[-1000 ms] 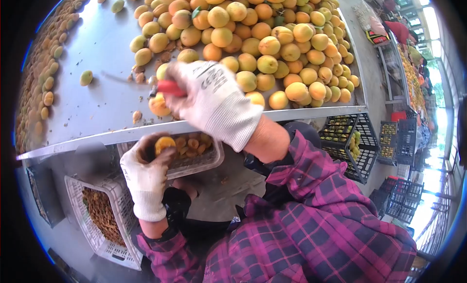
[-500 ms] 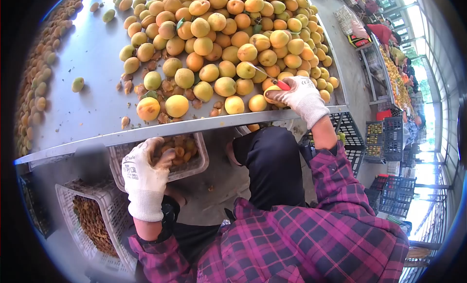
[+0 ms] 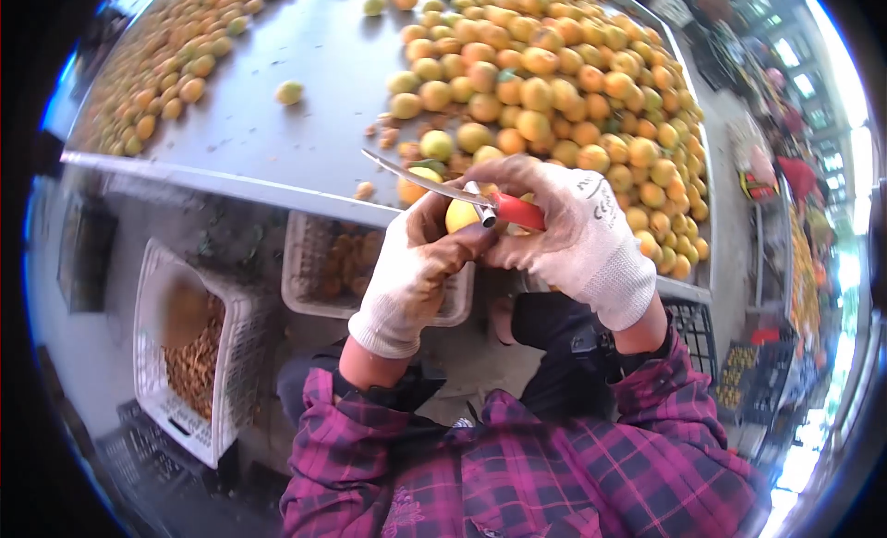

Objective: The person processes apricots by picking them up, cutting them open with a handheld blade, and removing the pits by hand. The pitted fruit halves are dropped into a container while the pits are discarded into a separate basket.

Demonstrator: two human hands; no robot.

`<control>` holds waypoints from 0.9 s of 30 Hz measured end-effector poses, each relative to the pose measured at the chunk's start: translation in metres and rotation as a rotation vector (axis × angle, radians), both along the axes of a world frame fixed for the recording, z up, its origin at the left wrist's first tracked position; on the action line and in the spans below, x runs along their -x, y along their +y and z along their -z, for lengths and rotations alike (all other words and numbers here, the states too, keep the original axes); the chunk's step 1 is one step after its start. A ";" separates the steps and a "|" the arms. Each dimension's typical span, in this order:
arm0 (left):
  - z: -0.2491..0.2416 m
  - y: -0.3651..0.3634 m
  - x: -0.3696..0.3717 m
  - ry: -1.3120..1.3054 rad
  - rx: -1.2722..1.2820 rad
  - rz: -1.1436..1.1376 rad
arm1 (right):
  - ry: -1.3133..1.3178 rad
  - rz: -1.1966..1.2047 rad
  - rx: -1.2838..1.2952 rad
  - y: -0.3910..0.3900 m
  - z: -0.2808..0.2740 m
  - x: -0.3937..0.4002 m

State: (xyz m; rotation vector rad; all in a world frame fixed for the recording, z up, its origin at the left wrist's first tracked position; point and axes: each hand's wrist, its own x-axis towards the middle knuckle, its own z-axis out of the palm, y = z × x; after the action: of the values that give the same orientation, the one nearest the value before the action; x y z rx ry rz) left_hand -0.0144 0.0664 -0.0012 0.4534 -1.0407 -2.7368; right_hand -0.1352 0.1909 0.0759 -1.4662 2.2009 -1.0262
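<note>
In front of the table's edge, my two gloved hands are close together. My left hand (image 3: 399,277) is closed around a yellow apricot (image 3: 459,217), mostly hidden by fingers and blade. Closed on the red handle of a knife (image 3: 519,212), my right hand (image 3: 591,247) is beside the same fruit. The thin curved blade points up and left across the apricot, and a short metal tube shows near the handle. Behind them a large pile of apricots (image 3: 536,94) covers the right part of the metal table (image 3: 249,122).
Below the table edge is a plastic crate (image 3: 297,284) with fruit pieces. A white crate (image 3: 152,325) holding brown bits stands at the lower left. More apricots (image 3: 185,71) line the table's far left. Dark crates (image 3: 739,376) and other people are at the right.
My left hand has come up from the crate below to the apricot. My right hand has brought the knife and fruit away from the pile. The view has shifted.
</note>
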 end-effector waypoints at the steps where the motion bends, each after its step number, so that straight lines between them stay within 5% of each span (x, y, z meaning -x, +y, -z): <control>1: -0.001 -0.006 -0.003 0.106 0.105 -0.094 | -0.123 0.052 0.058 -0.010 0.000 -0.004; 4: 0.002 -0.030 -0.012 0.195 -0.003 -0.239 | -0.296 0.079 0.297 -0.027 0.014 0.002; 8: 0.009 -0.047 -0.026 0.152 0.016 -0.361 | -0.509 0.144 0.105 -0.031 0.031 -0.012; 12: 0.014 -0.053 -0.023 0.145 -0.011 -0.451 | -0.261 0.071 0.177 -0.031 0.079 -0.029; 17: 0.013 -0.051 -0.018 0.132 -0.058 -0.436 | -0.406 -0.053 -0.067 -0.026 0.066 -0.025; 27: 0.015 -0.043 -0.007 0.182 -0.036 -0.462 | -0.519 0.044 0.063 -0.024 0.079 -0.037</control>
State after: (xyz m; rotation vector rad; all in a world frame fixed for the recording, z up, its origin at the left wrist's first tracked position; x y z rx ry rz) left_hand -0.0071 0.0230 -0.0158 0.3844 -0.7335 -2.3355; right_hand -0.0982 0.1670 -0.0033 -1.0248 1.8442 -1.3233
